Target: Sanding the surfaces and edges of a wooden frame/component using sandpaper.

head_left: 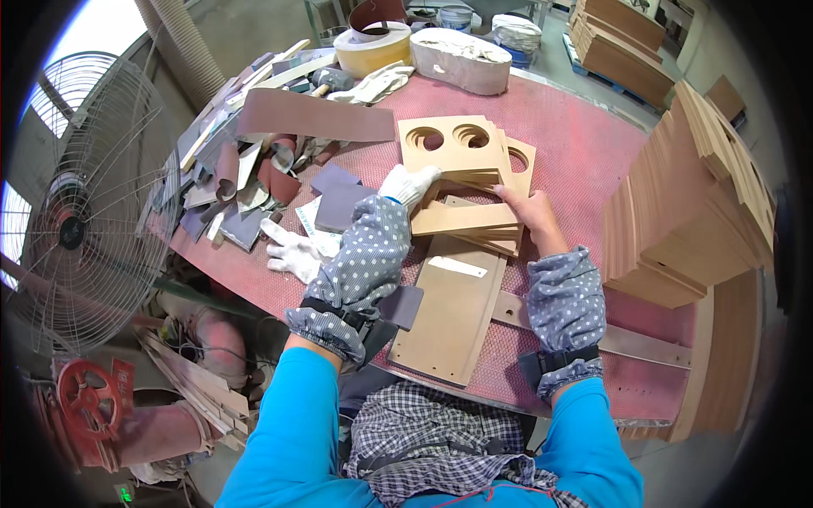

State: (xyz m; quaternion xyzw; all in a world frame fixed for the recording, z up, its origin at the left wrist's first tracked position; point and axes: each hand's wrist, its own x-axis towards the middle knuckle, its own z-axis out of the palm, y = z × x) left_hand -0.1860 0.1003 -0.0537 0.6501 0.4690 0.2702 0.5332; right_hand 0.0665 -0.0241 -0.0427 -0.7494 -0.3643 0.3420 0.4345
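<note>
My left hand, in a white glove, has its fingers closed around the near left edge of a stack of tan wooden panels with round cutouts. Bare and closed, my right hand grips the same stack at its near right corner, thumb on top; its other fingers are mostly hidden. Below both hands lie several solid-fronted wooden panels, fanned unevenly. They rest at the far end of a brown flat board bearing a small white strip. Dark sanding sheets lie left of my gloved hand.
A loose white glove and heaped abrasive scraps cover the left side of the pink table. Tall panel stacks stand at the right. A large fan is at the left; a metal bar lies right.
</note>
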